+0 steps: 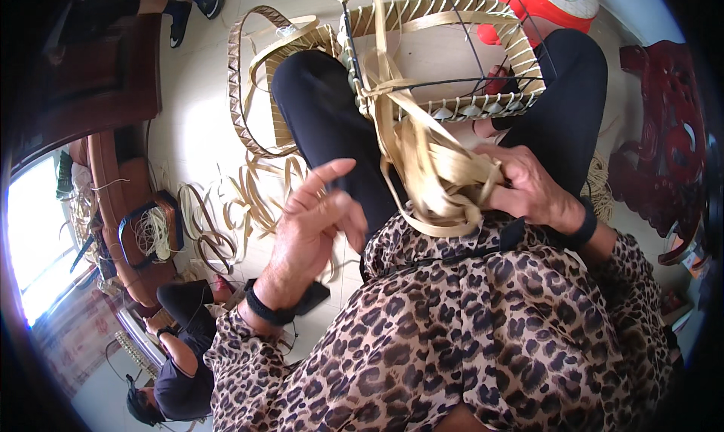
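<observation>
A loose bundle of flat, pale straw-coloured strips [434,164] lies over my lap. My right hand [528,187] is closed round the bundle's right end, its fingers curled into the strips. From the bundle, strips run up to the near left corner of a rectangular basket frame [483,106], made of dark wire with pale strip wound along its edges. This frame rests across my knees. To the left of the bundle, my left hand [309,217] is raised and holds nothing, index finger stretched out and fingers apart. It touches neither strips nor frame.
A woven basket with a tall handle [240,85] stands beyond my left knee. Loose strips [253,198] lie on the floor at left. Behind the frame is a red plastic stool [562,13]; carved dark wood furniture [664,130] stands at right. Another person [181,372] sits at lower left.
</observation>
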A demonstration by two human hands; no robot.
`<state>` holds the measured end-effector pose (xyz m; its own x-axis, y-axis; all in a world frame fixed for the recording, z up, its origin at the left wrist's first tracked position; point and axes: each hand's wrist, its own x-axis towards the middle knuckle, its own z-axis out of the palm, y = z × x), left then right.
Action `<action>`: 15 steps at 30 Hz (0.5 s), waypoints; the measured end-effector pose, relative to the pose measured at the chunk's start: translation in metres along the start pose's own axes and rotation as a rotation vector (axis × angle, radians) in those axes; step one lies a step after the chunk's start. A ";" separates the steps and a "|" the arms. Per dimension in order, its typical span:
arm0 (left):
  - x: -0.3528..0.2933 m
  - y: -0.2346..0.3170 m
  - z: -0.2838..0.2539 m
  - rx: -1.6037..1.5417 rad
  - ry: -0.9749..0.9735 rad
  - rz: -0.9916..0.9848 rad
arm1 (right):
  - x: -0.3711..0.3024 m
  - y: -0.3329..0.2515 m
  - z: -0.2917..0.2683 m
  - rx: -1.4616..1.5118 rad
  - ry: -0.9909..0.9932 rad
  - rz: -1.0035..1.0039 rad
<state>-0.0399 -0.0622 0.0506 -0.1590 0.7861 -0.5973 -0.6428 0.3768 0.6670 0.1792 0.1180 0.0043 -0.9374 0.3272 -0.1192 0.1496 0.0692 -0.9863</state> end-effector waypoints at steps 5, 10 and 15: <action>0.048 0.017 0.007 1.028 0.330 0.714 | -0.023 -0.026 -0.016 0.234 0.151 0.303; 0.098 0.025 0.018 1.398 0.149 1.033 | -0.040 -0.064 -0.053 -0.077 0.113 0.394; 0.110 0.029 0.016 1.501 0.115 0.977 | -0.075 -0.082 -0.070 -0.485 0.164 0.449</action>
<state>-0.0643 0.0431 0.0108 -0.1138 0.9641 0.2399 0.8565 -0.0271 0.5154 0.2593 0.1541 0.1017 -0.6976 0.5587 -0.4486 0.6729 0.2959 -0.6779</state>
